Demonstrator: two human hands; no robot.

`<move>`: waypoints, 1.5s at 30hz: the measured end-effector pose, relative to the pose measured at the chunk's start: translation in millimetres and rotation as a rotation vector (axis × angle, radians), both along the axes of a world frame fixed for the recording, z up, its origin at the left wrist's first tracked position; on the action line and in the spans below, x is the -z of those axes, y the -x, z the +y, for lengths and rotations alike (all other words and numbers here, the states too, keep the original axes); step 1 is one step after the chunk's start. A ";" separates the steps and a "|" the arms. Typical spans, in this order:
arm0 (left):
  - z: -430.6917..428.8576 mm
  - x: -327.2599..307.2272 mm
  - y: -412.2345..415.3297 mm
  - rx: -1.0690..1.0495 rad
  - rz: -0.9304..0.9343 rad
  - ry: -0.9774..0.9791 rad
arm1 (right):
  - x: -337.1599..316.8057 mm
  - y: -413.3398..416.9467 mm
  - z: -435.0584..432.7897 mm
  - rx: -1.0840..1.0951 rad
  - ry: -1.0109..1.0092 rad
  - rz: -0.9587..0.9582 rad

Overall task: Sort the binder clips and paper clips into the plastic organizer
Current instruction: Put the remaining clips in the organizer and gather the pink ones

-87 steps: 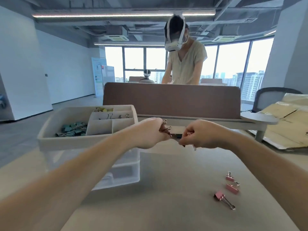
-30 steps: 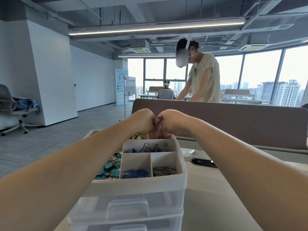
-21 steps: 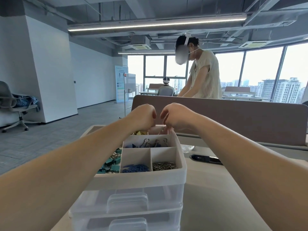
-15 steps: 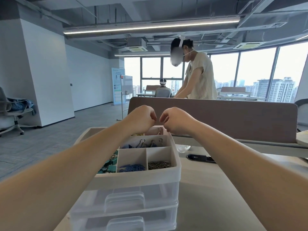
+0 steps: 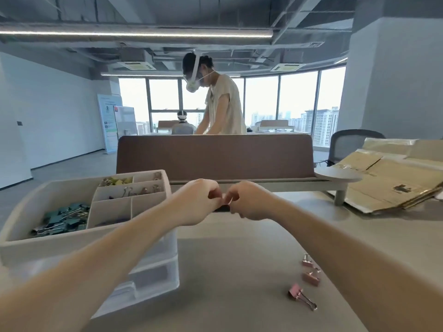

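Note:
The white plastic organizer [image 5: 48, 238] stands at the left on clear drawers. Its compartments hold green binder clips [image 5: 62, 219], yellow clips [image 5: 117, 180], metal-handled clips [image 5: 134, 190] and blue paper clips [image 5: 112, 220]. My left hand [image 5: 199, 202] and my right hand [image 5: 249, 202] meet fingertip to fingertip just right of the organizer, above the table. Both have curled fingers and pinch a small pinkish clip [image 5: 228, 202] between them; most of it is hidden. Three pink binder clips [image 5: 299, 294] lie on the table at the lower right, under my right forearm.
A dark phone [image 5: 221, 208] lies on the table under my hands. A brown divider panel [image 5: 215, 156] closes the desk's far side, with a person standing behind it. Flattened cardboard [image 5: 388, 180] lies at the right. The grey table [image 5: 230, 271] stretches between organizer and pink clips.
My hands, which were together over the organizer's back compartments, have moved right and now meet beside it over the table. The view has swung right, and the pink clips show again.

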State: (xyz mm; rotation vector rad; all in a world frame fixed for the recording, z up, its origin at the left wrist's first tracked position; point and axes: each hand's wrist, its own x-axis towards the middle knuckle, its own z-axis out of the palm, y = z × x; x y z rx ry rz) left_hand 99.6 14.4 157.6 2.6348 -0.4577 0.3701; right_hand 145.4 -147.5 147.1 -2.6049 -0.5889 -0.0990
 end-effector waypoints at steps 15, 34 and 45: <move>-147.7 107.7 -18.8 0.378 0.402 -0.310 | 109.5 18.8 -178.4 0.177 0.183 0.240; -162.0 159.2 -55.9 0.344 0.548 -0.136 | 154.1 -1.9 -195.5 0.293 0.145 0.037; -165.7 168.5 -70.5 0.244 0.707 0.139 | 161.7 -30.0 -171.5 0.475 0.096 0.150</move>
